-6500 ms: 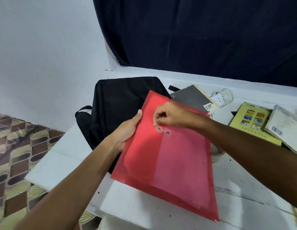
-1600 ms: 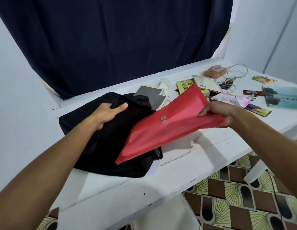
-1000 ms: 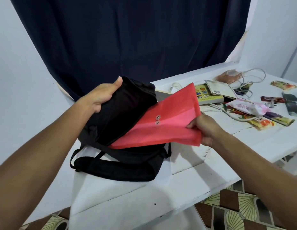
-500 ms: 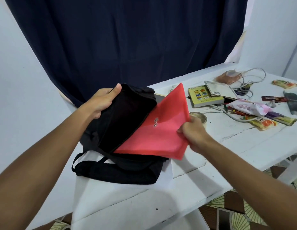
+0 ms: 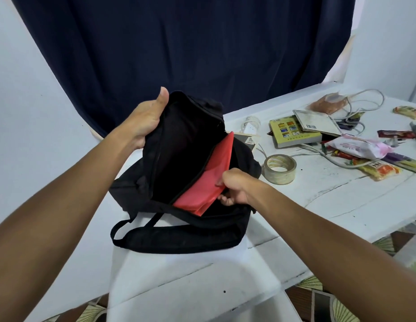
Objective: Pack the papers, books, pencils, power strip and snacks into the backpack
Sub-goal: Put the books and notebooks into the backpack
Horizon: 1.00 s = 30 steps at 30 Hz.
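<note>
Red folder [image 5: 209, 180] half inside the black backpack [image 5: 179, 159].
Left hand [image 5: 146, 119] grips the flap at 11 o'clock; right hand [image 5: 234, 185] pinches the folder's edge at 3 o'clock.

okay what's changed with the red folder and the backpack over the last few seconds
The red folder went from lying on the closed backpack to sliding most of the way inside, pushed by the right hand. The left hand let go of the folder, took the backpack's flap and lifted it open. The books, tape and snacks stayed on the table.
</note>
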{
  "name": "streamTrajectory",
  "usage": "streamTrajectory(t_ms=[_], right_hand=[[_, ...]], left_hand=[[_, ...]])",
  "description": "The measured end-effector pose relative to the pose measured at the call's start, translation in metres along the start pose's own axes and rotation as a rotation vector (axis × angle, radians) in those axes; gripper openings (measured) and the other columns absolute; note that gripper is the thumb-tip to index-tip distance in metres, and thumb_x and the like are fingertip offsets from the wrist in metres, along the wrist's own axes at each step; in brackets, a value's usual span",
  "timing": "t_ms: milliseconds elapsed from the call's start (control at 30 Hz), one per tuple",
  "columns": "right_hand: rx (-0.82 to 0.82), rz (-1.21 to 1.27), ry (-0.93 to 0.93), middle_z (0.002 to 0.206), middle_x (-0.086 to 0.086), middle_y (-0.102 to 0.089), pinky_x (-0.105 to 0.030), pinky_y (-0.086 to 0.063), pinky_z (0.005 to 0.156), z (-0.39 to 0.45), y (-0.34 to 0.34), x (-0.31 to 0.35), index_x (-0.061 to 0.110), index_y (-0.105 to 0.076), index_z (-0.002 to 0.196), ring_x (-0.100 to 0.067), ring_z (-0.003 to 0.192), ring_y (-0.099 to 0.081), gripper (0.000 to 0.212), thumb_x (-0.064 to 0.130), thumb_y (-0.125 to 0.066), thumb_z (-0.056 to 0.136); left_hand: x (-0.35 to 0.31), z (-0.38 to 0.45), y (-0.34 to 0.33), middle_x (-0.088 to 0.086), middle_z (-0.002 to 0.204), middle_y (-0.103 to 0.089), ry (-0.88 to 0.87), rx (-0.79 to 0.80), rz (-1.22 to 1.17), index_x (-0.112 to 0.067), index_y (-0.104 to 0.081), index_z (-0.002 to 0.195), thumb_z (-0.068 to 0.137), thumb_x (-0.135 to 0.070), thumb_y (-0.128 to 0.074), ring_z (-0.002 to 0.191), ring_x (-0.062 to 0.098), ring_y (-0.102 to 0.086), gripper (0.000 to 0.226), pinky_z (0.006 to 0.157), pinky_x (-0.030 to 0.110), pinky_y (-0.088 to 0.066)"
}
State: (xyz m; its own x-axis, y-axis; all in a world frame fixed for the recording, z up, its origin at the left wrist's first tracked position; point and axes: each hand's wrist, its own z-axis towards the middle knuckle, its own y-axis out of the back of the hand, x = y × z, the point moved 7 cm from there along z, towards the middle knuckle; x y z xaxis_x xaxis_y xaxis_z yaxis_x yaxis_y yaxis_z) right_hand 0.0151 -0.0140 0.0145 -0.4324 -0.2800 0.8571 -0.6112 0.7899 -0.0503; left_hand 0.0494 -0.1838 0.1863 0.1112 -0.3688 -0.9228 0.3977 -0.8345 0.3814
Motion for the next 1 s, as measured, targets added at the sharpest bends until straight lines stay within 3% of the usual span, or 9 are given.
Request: streamTrajectory(t_ms=[133, 267, 367, 467, 633, 767, 867, 933, 1000], right_hand=[[-0.004, -0.077, 0.013, 0.067, -0.009, -0.046, -0.015, -0.027, 0.036, 0.006, -0.004, -0.001, 0.009, -0.041, 0.078, -0.014, 0.047, -0.045, 0.023, -0.003, -0.036, 0.096], [0.027, -0.03, -0.001, 0.075, -0.012, -0.057, -0.019, -0.046, 0.036, 0.01, -0.014, 0.001, 0.007, -0.05, 0.083, -0.016, 0.046, -0.057, 0.014, -0.002, -0.051, 0.095], [0.087, 0.167, -0.024, 0.094, -0.014, -0.058, -0.026, -0.053, 0.04, 0.006, -0.018, 0.005, 0.006, -0.056, 0.094, -0.024, 0.063, -0.063, 0.008, -0.001, -0.058, 0.091], [0.157, 0.348, -0.035, 0.092, -0.02, -0.056, -0.041, -0.059, 0.048, 0.001, -0.015, 0.01, 0.001, -0.051, 0.095, -0.034, 0.071, -0.062, 0.013, -0.008, -0.042, 0.093], [0.169, 0.248, -0.018, 0.094, -0.019, -0.06, -0.042, -0.06, 0.062, -0.004, -0.025, 0.008, 0.0, -0.051, 0.094, -0.035, 0.077, -0.065, 0.027, -0.016, -0.029, 0.094], [0.139, 0.097, 0.027, 0.117, -0.017, -0.05, -0.042, -0.06, 0.069, -0.008, -0.031, 0.013, 0.003, -0.045, 0.1, -0.042, 0.108, -0.06, 0.021, -0.013, -0.034, 0.094], [0.069, -0.232, 0.138, 0.126, -0.026, -0.052, -0.04, -0.061, 0.063, -0.011, -0.022, 0.029, -0.002, -0.046, 0.104, -0.038, 0.078, -0.071, 0.016, -0.007, -0.042, 0.089], [0.015, -0.411, 0.208, 0.109, -0.027, -0.062, -0.042, -0.061, 0.067, -0.017, -0.008, 0.042, -0.006, -0.051, 0.111, -0.035, 0.065, -0.072, 0.024, 0.0, -0.051, 0.087], [-0.025, -0.49, 0.292, 0.094, -0.025, -0.069, -0.035, -0.061, 0.06, -0.03, 0.011, 0.057, -0.006, -0.061, 0.102, -0.029, 0.064, -0.07, 0.02, 0.002, -0.055, 0.085]], left_hand=[[-0.01, -0.001, -0.007, -0.001, 0.089, -0.076, -0.047, -0.006, -0.023, -0.017, -0.071, 0.094, 0.061, -0.078, -0.043, 0.088, 0.014, -0.073, 0.074, 0.076, 0.029, -0.057], [-0.014, -0.001, -0.014, -0.005, 0.077, -0.075, -0.069, 0.019, -0.009, -0.022, -0.075, 0.073, 0.054, -0.082, -0.043, 0.076, 0.009, -0.072, 0.07, 0.068, 0.025, -0.056], [-0.012, -0.001, -0.012, -0.006, 0.076, -0.074, -0.083, 0.0, -0.01, -0.022, -0.074, 0.077, 0.043, -0.085, -0.047, 0.076, 0.008, -0.071, 0.076, 0.071, 0.026, -0.058], [-0.009, 0.0, -0.004, -0.007, 0.078, -0.075, -0.112, -0.017, -0.017, -0.022, -0.071, 0.084, 0.04, -0.089, -0.052, 0.078, 0.009, -0.072, 0.083, 0.071, 0.028, -0.057], [-0.003, -0.001, -0.006, -0.008, 0.071, -0.071, -0.132, -0.012, -0.006, -0.025, -0.072, 0.066, 0.045, -0.088, -0.051, 0.071, 0.007, -0.069, 0.069, 0.066, 0.026, -0.056], [0.012, -0.002, 0.0, 0.007, 0.092, -0.052, -0.132, -0.019, 0.011, -0.016, -0.054, 0.09, 0.048, -0.096, -0.054, 0.085, 0.024, -0.048, 0.09, 0.076, 0.043, -0.043], [0.022, -0.006, 0.003, 0.005, 0.102, -0.047, -0.136, -0.02, -0.001, -0.022, -0.051, 0.099, 0.051, -0.096, -0.053, 0.092, 0.023, -0.042, 0.089, 0.076, 0.046, -0.038], [0.025, -0.009, 0.0, 0.006, 0.096, -0.052, -0.129, -0.033, 0.008, -0.019, -0.055, 0.096, 0.049, -0.097, -0.052, 0.087, 0.023, -0.047, 0.091, 0.077, 0.044, -0.043], [0.03, -0.013, -0.005, 0.009, 0.082, -0.057, -0.124, -0.034, 0.025, -0.012, -0.057, 0.085, 0.044, -0.098, -0.053, 0.076, 0.023, -0.055, 0.095, 0.074, 0.035, -0.052]])
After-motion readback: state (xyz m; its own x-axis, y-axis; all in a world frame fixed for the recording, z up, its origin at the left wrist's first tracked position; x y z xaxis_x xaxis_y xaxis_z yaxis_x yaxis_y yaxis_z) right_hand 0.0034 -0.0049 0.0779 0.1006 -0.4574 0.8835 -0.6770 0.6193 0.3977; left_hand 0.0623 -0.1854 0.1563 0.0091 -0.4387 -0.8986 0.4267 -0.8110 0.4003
